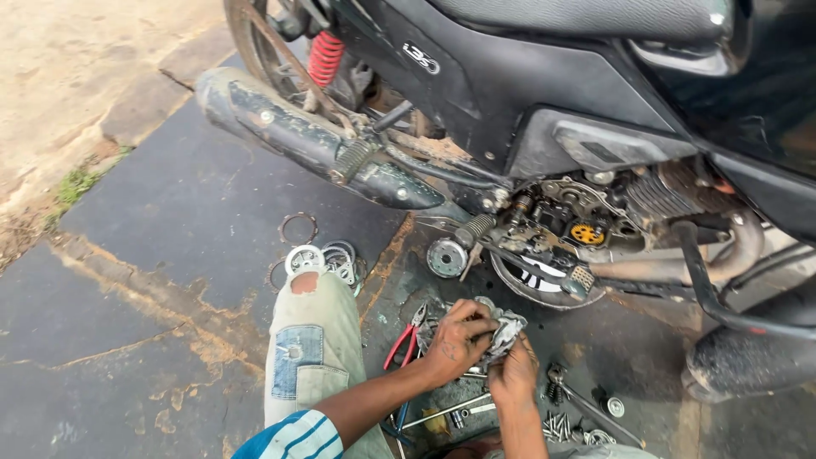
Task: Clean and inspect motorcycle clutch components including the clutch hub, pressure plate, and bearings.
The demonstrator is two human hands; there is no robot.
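My left hand (455, 338) and my right hand (514, 372) are both closed around a greasy grey metal engine part (507, 327), held low over the ground in front of me. The left hand grips it from the left and above, the right hand from below. Just beyond the hands stands a black motorcycle (527, 76) with its engine side opened (561, 225), showing gears and a yellow round piece (586, 234). A round metal disc (446, 257) lies on the ground near the opening.
Red-handled pliers (406, 340) lie left of my hands. Clutch rings and plates (327, 259) lie by my knee (310, 340). Bolts and a wrench (578, 408) are scattered at right. The exhaust pipe (314, 140) and a red shock spring (324, 58) are behind.
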